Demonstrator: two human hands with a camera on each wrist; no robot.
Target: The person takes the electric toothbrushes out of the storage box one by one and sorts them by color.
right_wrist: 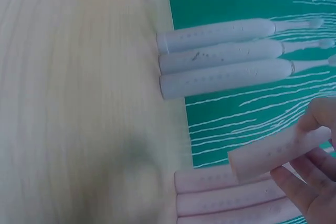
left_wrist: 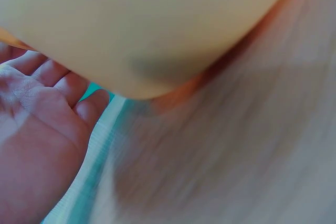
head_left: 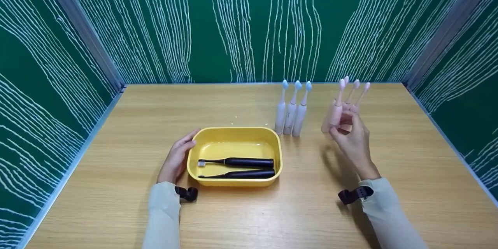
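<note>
My right hand (head_left: 355, 137) pinches a pink electric toothbrush (head_left: 335, 114) by its handle, between thumb and fingers. Held upright with a slight tilt, its base (right_wrist: 239, 167) is off the table. Beside and behind it stand three more pink toothbrushes (right_wrist: 210, 203), partly hidden by the hand in the head view. My left hand (head_left: 179, 158) rests against the left wall of a yellow bin (head_left: 234, 182), its fingers loosely extended along the outside. Inside the bin lie two black electric toothbrushes (head_left: 249, 162), one in front of the other, heads to the left.
Three white electric toothbrushes (head_left: 291, 118) with blue heads stand in a row between the bin and the pink ones. The wooden table (head_left: 272, 218) is bounded by green walls (head_left: 264, 27) with white wavy lines. Small white specks (head_left: 233, 123) lie behind the bin.
</note>
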